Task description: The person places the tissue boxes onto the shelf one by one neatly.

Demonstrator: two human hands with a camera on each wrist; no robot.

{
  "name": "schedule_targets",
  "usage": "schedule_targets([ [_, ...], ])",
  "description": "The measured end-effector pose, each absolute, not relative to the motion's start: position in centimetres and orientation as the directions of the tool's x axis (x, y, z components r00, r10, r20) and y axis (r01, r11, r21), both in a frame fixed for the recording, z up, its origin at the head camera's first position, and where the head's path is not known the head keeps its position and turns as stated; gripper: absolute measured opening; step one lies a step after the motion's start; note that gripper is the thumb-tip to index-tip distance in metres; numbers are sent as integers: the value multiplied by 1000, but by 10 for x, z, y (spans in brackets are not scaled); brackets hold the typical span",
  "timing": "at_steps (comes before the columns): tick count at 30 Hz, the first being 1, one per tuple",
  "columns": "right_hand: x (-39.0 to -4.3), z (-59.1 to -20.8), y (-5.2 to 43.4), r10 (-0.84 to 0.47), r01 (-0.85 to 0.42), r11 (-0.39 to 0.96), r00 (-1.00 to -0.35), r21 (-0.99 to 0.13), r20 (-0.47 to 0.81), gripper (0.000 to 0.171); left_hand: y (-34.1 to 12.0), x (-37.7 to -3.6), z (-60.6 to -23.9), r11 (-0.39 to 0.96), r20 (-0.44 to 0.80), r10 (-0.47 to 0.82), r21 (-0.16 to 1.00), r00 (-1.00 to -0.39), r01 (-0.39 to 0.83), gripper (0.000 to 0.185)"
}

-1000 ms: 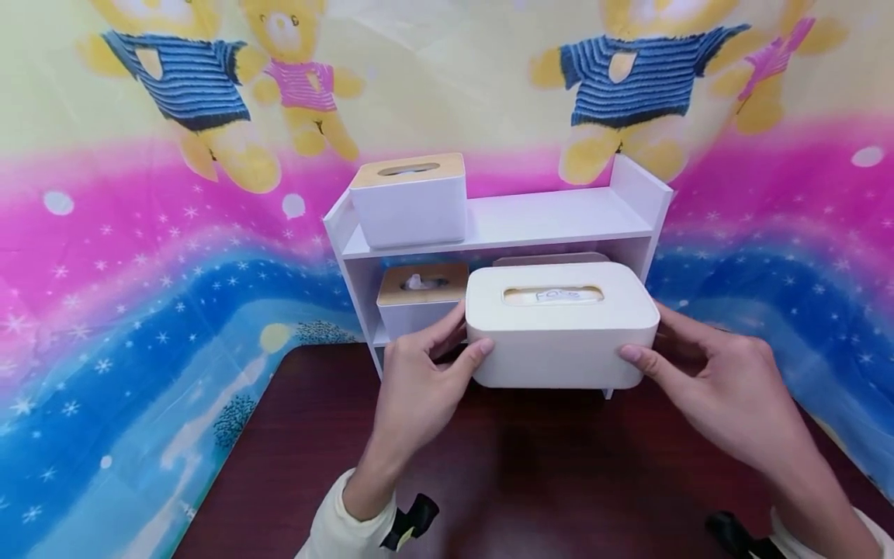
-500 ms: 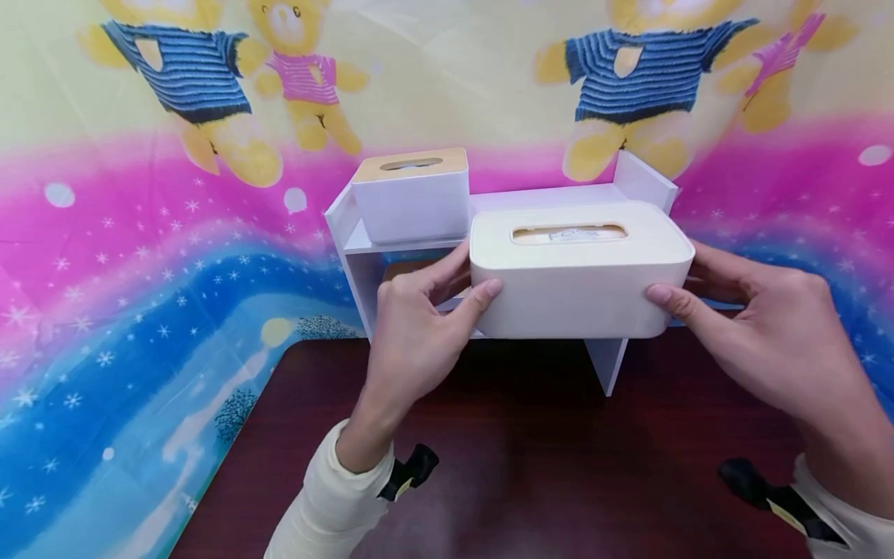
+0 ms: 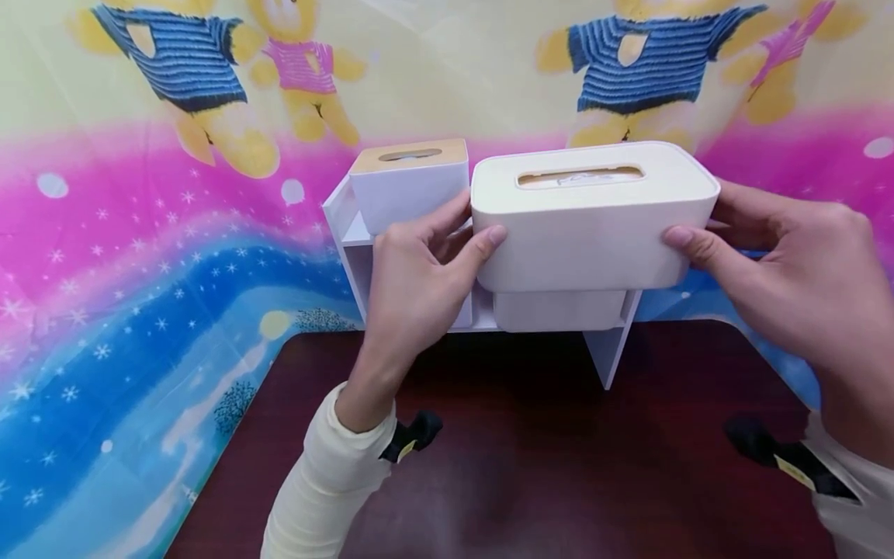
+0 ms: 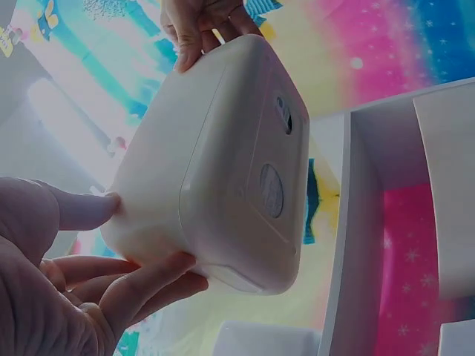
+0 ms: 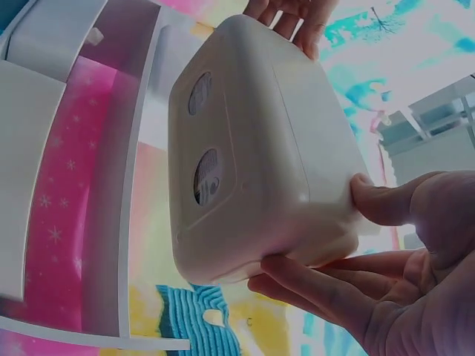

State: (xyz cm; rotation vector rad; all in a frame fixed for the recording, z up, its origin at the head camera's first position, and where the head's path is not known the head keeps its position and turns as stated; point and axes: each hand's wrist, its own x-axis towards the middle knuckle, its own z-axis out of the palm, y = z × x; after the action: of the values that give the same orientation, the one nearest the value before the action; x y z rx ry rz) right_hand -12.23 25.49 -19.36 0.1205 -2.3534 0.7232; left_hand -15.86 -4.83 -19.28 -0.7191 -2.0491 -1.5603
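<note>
A cream tissue box (image 3: 583, 247) with a slot in its lid hangs in the air before the right part of a small white shelf. My left hand (image 3: 417, 279) grips its left end, thumb on the front face and fingers round the side. At the other end my right hand (image 3: 803, 260) holds it the same way. Both wrist views look up at the underside of the tissue box (image 4: 245, 185), where two round openings show. In the right wrist view the fingers of my right hand (image 5: 415, 274) reach beneath the end.
On the shelf's (image 3: 621, 341) upper board, left, stands a white tissue box with a wooden lid (image 3: 408, 190). A pale box (image 3: 559, 312) sits on the lower board, mostly hidden. The shelf stands on a dark red table (image 3: 531, 458) before a bear-patterned cloth (image 3: 174, 233).
Both hands have raised the cream tissue box from lower-shelf height to about upper-board height, drifting slightly right. The pale box on the lower board now shows beneath it.
</note>
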Motion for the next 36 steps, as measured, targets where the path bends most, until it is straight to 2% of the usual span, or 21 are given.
schedule_targets([
  [7, -135, -179, 251, 127, -253, 813, -801, -524, 585, 60, -42, -172, -184, 195, 630, 118, 743, -768, 640, 59],
  [14, -151, -170, 246, 127, -321, 739, -797, -593, 590, 55, -35, -187, -178, 152, 605, 92, 777, -791, 611, 66],
  [24, -180, -162, 244, 162, -284, 705, -827, -650, 538, 54, -22, -217, -172, 195, 566, 31, 805, -824, 560, 64],
  [31, -201, -170, 245, 207, -290, 663, -815, -690, 542, 50, -10, -237, -181, 255, 618, -2, 761, -786, 597, 54],
  [36, -211, -179, 244, 273, -249, 660, -800, -709, 535, 51, -2, -244, -188, 325, 629, -36, 742, -776, 586, 53],
])
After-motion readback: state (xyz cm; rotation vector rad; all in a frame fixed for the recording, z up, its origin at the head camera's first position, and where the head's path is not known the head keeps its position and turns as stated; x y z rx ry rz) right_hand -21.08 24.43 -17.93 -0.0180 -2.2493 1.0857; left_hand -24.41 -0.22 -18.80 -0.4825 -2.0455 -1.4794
